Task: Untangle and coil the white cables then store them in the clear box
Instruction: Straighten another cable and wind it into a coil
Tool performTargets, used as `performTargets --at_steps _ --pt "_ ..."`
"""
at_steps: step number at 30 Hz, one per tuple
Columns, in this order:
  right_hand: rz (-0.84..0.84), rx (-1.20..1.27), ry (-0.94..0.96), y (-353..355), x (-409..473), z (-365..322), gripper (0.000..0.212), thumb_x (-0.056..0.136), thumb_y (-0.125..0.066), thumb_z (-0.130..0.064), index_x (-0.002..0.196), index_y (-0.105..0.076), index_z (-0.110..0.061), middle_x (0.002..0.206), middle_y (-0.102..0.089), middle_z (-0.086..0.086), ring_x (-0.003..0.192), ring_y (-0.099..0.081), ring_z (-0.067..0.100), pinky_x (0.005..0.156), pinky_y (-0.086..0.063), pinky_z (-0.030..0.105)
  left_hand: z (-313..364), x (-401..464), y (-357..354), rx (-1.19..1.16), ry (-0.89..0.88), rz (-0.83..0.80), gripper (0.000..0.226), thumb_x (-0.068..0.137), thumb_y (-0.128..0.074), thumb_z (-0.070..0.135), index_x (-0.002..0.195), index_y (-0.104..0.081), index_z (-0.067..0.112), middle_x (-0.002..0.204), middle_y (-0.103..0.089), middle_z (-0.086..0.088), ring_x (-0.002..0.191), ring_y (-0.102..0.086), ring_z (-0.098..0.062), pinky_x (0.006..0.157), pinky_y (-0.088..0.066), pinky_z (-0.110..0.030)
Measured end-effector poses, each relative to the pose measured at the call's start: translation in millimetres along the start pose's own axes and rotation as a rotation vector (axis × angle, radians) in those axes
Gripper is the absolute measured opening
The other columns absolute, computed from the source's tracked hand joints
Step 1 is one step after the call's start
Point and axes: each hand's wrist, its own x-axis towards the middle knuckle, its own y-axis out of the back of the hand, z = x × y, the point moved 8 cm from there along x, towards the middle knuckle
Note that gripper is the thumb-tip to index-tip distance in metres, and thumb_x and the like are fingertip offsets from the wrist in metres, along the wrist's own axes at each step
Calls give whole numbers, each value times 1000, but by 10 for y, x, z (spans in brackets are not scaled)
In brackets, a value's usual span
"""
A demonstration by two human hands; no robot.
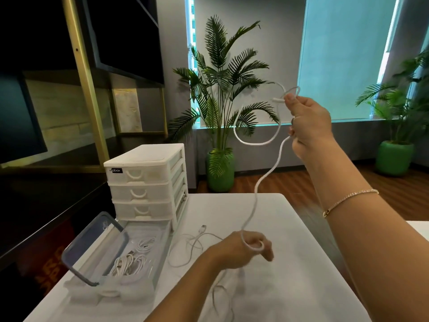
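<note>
At eight o'clock on the bench, the clear box stands open, lid propped, coiled cables inside. The left hand curls its fingers around the white cable; at two o'clock the right hand pinches its loops high, likely to let tangles drop free.

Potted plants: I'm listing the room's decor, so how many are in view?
2. One potted palm stands behind the table near the middle; another potted plant stands at the right edge, partly cropped. Others may be out of frame.
</note>
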Motion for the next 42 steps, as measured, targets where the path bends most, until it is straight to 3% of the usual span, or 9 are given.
performTargets --at_steps 6,11,15,18,22,26,34,38,42 --pt "44 -146 -185 312 -31 891 19 92 -54 -26 89 -63 -9 68 -44 -1 59 -36 10 56 -33 25 3 -169 694 -477 -5 337 46 100 -33 22 57 -43 12 45 -43 8 48 -40 -10 79 -53 -37" --pt "87 -74 -437 665 -269 1845 23 93 -54 -18 70 -54 -12 64 -42 3 51 -33 13 49 -32 26 -92 -246 853 -541 -1 450 45 102 -21 33 70 -47 12 37 -35 10 35 -36 -6 53 -46 -23" --pt "73 -232 -565 881 -516 2234 12 91 -54 -12 93 -60 -3 71 -52 6 59 -44 15 58 -42 29 -195 -220 816 -468 16 499 45 102 -19 21 73 -51 11 36 -39 9 39 -40 -6 69 -50 -32" --pt "-43 -535 -552 836 -576 2296 28 91 -53 -16 106 -61 5 73 -56 7 64 -51 20 65 -44 34 -248 -172 785 -416 91 476 42 99 -24 13 74 -57 11 50 -52 4 57 -49 -11 79 -48 -32" --pt "-366 -1228 -519 576 -675 2190 45 96 -44 -35 123 -51 0 124 -57 15 113 -55 31 93 -46 36 -292 -120 707 -359 216 391 35 101 -25 13 97 -60 14 64 -55 0 62 -49 -11 64 -42 -19" --pt "-486 -1479 -515 367 -763 1961 41 91 -51 -38 121 -52 -10 103 -61 7 87 -67 24 72 -54 31 -306 -112 660 -412 300 390 33 102 -26 18 114 -55 8 57 -41 -1 53 -36 -11 52 -36 -21" --pt "-730 -729 -82 -406 -939 1782 54 91 -52 -5 135 -42 -35 134 -51 -4 121 -48 16 97 -45 27 -272 -151 646 -438 217 347 51 99 -28 43 65 -50 12 45 -34 4 44 -26 -9 43 -29 -20" --pt "-693 -510 -147 -427 -999 1880 18 96 -44 -17 99 -61 -22 94 -65 -5 96 -60 16 89 -51 29 -251 -179 675 -618 113 330 53 100 -27 40 59 -45 11 42 -31 4 39 -23 -8 40 -24 -20" --pt "-571 -561 -82 -315 -962 1858 22 94 -50 -26 100 -67 -13 75 -64 -4 69 -56 9 69 -48 22 -345 -208 758 -1057 28 430 44 101 -29 33 69 -49 9 43 -33 4 36 -25 -6 35 -22 -18"
